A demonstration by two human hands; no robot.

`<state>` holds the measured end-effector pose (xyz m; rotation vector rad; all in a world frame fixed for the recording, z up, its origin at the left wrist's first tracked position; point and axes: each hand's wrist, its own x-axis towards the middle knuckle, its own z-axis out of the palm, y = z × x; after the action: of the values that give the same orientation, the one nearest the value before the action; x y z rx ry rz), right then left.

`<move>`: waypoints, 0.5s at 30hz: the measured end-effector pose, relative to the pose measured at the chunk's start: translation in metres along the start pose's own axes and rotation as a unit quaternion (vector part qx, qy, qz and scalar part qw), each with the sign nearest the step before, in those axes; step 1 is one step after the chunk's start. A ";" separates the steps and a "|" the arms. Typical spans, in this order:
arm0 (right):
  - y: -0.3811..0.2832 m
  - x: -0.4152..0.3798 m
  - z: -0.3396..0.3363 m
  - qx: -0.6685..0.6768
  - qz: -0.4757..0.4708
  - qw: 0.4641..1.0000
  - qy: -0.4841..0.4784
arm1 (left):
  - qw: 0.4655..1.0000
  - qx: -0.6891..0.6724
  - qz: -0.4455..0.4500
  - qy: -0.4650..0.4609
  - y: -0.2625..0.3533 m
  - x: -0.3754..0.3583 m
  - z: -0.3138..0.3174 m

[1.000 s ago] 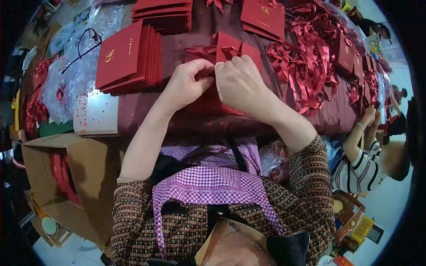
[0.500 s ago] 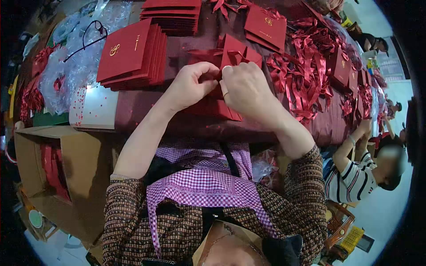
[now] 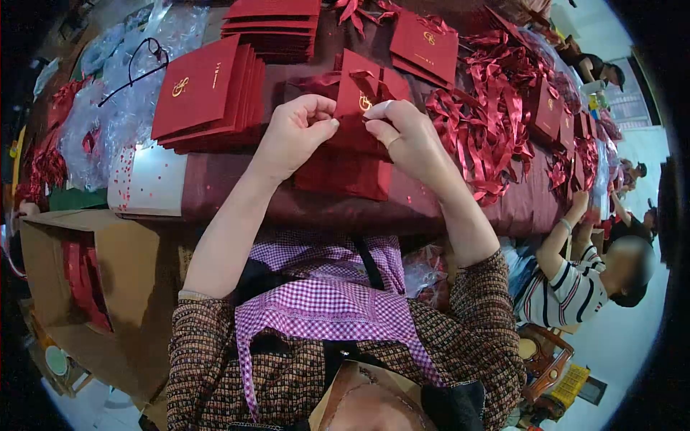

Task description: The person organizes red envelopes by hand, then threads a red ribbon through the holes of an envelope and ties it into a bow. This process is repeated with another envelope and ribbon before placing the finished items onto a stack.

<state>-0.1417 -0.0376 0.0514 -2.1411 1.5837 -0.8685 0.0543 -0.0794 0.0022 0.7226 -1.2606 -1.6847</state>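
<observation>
Our left hand (image 3: pixel 293 136) and right hand (image 3: pixel 406 136) pinch a red card (image 3: pixel 357 108). Red ribbons (image 3: pixel 481 133) lie beside it on the table (image 3: pixel 237 190).

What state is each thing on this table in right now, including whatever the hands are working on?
left hand: pinching the red card.
right hand: pinching the red card from the other side.
red card: lifted off the table, a ribbon at its top.
card stack: closed, fanned on the table.
ribbon pile: loose, tangled.
cardboard box: open, red items inside.
eyeglasses: lying on clear plastic.
</observation>
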 end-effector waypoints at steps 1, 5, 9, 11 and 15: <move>-0.003 -0.001 -0.001 -0.007 -0.003 1.000 -0.008 | 1.000 0.011 -0.004 0.001 0.002 -0.001 0.001; -0.001 0.001 0.006 -0.048 -0.109 0.993 -0.008 | 1.000 0.029 -0.004 -0.004 -0.002 0.001 -0.001; -0.003 0.006 0.009 -0.088 -0.121 0.989 -0.017 | 0.999 0.051 0.013 -0.006 -0.003 0.001 0.000; -0.001 0.009 0.010 -0.125 -0.146 0.981 -0.023 | 0.999 0.036 -0.008 -0.015 -0.001 0.001 0.001; -0.006 0.013 0.007 -0.190 -0.145 0.970 -0.052 | 0.999 0.041 -0.011 -0.012 -0.005 0.002 0.000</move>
<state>-0.1299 -0.0484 0.0531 -2.6892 1.5039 -0.5504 0.0518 -0.0809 -0.0024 0.7707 -1.3497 -1.6714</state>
